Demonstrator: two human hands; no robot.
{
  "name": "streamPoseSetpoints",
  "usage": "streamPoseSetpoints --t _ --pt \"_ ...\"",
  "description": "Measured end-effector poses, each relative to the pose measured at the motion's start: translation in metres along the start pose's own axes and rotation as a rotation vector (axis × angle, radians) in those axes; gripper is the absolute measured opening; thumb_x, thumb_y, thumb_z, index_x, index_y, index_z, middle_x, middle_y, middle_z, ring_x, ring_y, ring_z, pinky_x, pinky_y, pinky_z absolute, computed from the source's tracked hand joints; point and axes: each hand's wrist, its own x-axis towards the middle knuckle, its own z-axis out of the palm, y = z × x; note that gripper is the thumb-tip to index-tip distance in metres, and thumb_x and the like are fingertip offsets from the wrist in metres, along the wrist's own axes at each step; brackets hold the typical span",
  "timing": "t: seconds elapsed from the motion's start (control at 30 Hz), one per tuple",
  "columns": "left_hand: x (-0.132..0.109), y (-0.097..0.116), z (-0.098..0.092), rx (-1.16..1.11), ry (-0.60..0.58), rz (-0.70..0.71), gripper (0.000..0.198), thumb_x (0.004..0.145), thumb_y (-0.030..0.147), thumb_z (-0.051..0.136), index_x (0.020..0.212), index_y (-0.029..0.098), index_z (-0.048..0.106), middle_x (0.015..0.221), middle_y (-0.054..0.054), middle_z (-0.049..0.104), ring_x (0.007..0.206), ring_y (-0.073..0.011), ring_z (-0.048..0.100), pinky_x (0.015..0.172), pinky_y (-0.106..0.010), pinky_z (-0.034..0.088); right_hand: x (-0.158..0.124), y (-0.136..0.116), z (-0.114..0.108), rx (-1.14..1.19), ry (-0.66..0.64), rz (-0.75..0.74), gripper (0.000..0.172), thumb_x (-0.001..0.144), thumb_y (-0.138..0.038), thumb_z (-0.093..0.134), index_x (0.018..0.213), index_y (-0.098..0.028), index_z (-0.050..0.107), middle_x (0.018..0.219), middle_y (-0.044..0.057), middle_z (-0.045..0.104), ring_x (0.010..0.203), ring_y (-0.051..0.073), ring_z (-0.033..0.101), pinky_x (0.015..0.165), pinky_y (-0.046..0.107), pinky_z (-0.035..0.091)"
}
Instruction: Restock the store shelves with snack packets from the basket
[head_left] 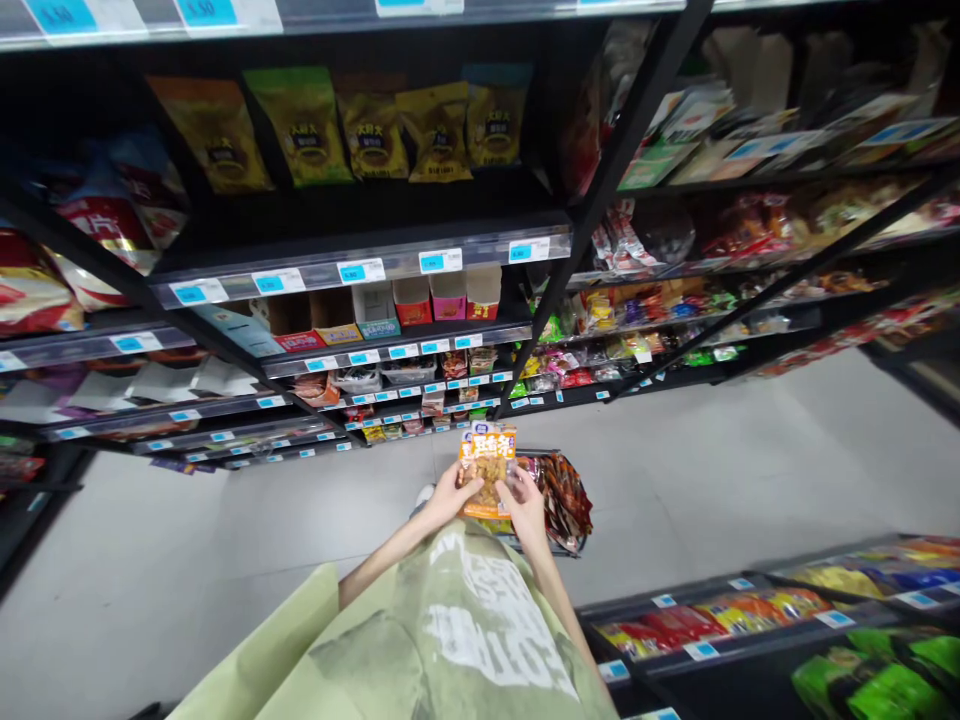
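In front of my body I hold an orange and white snack bag (487,470) with a clear window that shows brown pieces inside. My left hand (451,495) grips its left edge, thumb across the front. On the opposite edge, my right hand (526,500) pinches it the same way. A second bag seems to sit just behind the first, mostly covered. Below and to the right of my hands stands a dark basket (579,545) on the floor, filled with dark reddish snack packets (562,495).
Tall black shelving with price tags (362,271) rises ahead. Gold snack bags (371,135) stand on an upper shelf, with small open cartons (412,305) beneath. Hanging and loose packets fill the right-hand shelves. A low shelf (701,650) is behind at lower right. Grey tiled floor (720,470) lies between.
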Motion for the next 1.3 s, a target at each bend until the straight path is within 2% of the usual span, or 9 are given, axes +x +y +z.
streamPoseSetpoints --t 0.1,0.27,0.5,0.57,0.63,0.83,0.93,1.13,1.3 --pt "-0.001 -0.001 -0.002 -0.013 0.041 -0.016 0.064 0.072 0.056 0.077 0.118 0.015 0.062 0.121 -0.013 0.070 0.113 -0.0302 0.064 0.099 -0.043 0.049 -0.002 0.001 0.002 0.001 -0.002 0.007 0.053 0.067 -0.044 0.083 0.110 -0.019 0.064 0.103 0.011 0.076 0.096 0.029 0.071 0.087 0.044 0.057" --pt "-0.003 -0.005 -0.001 -0.128 0.082 -0.054 0.056 0.076 0.053 0.074 0.117 0.017 0.061 0.125 -0.011 0.068 0.115 -0.0281 0.063 0.102 -0.042 0.048 0.002 0.012 -0.007 0.041 0.147 0.032 0.044 0.069 -0.050 0.079 0.096 -0.018 0.064 0.093 0.009 0.077 0.090 0.027 0.072 0.085 0.041 0.056" --pt "0.001 -0.003 -0.010 -0.177 0.207 -0.019 0.064 0.075 0.043 0.079 0.127 0.020 0.049 0.129 -0.011 0.064 0.115 -0.0249 0.063 0.104 -0.041 0.047 0.019 0.029 -0.042 0.073 0.658 -0.060 0.056 0.069 -0.060 0.073 0.103 -0.020 0.054 0.097 0.006 0.072 0.089 0.023 0.069 0.080 0.036 0.055" --pt "0.001 -0.001 -0.010 -0.163 0.212 -0.014 0.065 0.076 0.042 0.079 0.129 0.022 0.047 0.129 -0.011 0.064 0.116 -0.0241 0.063 0.105 -0.041 0.047 0.021 0.030 -0.045 0.063 0.712 -0.069 0.057 0.067 -0.060 0.073 0.102 -0.020 0.054 0.098 0.007 0.071 0.089 0.023 0.068 0.081 0.036 0.055" --pt "0.002 0.000 -0.006 -0.147 0.182 -0.008 0.066 0.076 0.042 0.078 0.129 0.022 0.045 0.130 -0.011 0.063 0.117 -0.0239 0.062 0.104 -0.040 0.047 0.020 0.029 -0.041 0.031 0.641 -0.063 0.056 0.068 -0.061 0.072 0.101 -0.020 0.054 0.097 0.006 0.071 0.088 0.023 0.068 0.079 0.035 0.054" --pt "0.009 0.000 0.001 0.051 0.099 0.072 0.057 0.077 0.046 0.075 0.121 0.018 0.051 0.122 -0.010 0.066 0.115 -0.0255 0.062 0.104 -0.039 0.045 0.009 0.012 -0.009 -0.032 0.024 0.005 0.041 0.076 -0.052 0.073 0.101 -0.022 0.061 0.099 0.005 0.072 0.094 0.023 0.068 0.080 0.032 0.055" --pt "0.010 0.004 -0.002 0.196 0.087 0.055 0.052 0.082 0.049 0.068 0.122 0.020 0.052 0.120 -0.009 0.067 0.112 -0.0255 0.062 0.103 -0.039 0.044 0.009 0.001 0.000 -0.009 -0.031 0.085 0.042 0.081 -0.054 0.066 0.110 -0.024 0.062 0.105 0.006 0.072 0.093 0.024 0.069 0.076 0.032 0.057" --pt "0.004 0.014 -0.002 0.335 0.105 0.050 0.049 0.084 0.052 0.063 0.124 0.023 0.057 0.126 -0.009 0.065 0.120 -0.0269 0.058 0.107 -0.037 0.039 0.011 -0.004 0.013 -0.051 -0.215 0.045 0.055 0.069 -0.043 0.081 0.116 -0.020 0.065 0.116 0.009 0.072 0.106 0.027 0.067 0.096 0.040 0.052" --pt "0.005 0.010 -0.006 0.327 0.039 -0.094 0.059 0.087 0.058 0.056 0.136 0.024 0.052 0.124 -0.009 0.069 0.115 -0.0282 0.064 0.102 -0.036 0.042 0.010 -0.004 0.016 -0.058 -0.255 0.078 0.058 0.070 -0.035 0.082 0.122 -0.021 0.061 0.122 0.010 0.070 0.111 0.028 0.066 0.098 0.043 0.051"
